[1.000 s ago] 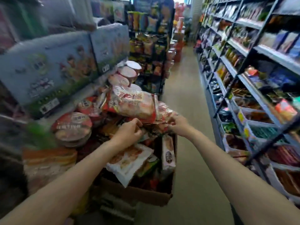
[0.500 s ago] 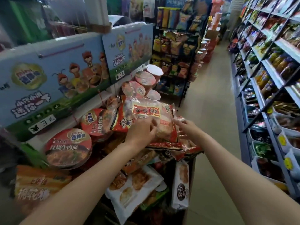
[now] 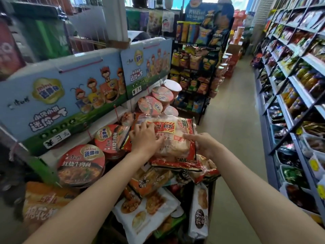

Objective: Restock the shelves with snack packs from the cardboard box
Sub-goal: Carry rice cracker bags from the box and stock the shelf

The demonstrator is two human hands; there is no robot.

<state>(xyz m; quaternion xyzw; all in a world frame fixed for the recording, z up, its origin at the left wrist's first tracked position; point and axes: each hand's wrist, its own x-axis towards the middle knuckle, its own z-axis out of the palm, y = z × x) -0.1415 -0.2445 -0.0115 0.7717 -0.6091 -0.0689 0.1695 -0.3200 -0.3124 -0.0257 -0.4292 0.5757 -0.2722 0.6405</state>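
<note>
A red and clear snack pack (image 3: pixel 173 138) of pale crackers lies on top of a pile of similar packs. My left hand (image 3: pixel 144 138) lies over its left half with the fingers closed on it. My right hand (image 3: pixel 202 144) grips its right edge. Below the pile are more snack packs, a white one (image 3: pixel 149 213) and a narrow upright one (image 3: pixel 200 210), standing in the cardboard box, whose walls are mostly hidden. The shelves (image 3: pixel 290 85) along the right side of the aisle are full of packaged goods.
Instant noodle bowls (image 3: pixel 80 166) lean in a row on a display stand at the left under blue printed boards (image 3: pixel 52 95). A chip rack (image 3: pixel 195 67) stands ahead. The aisle floor (image 3: pixel 233 120) runs between it and the right shelves.
The red snack pack has come up from the box to the top of the pile with both hands on it. The view has tilted upward, showing more of the aisle.
</note>
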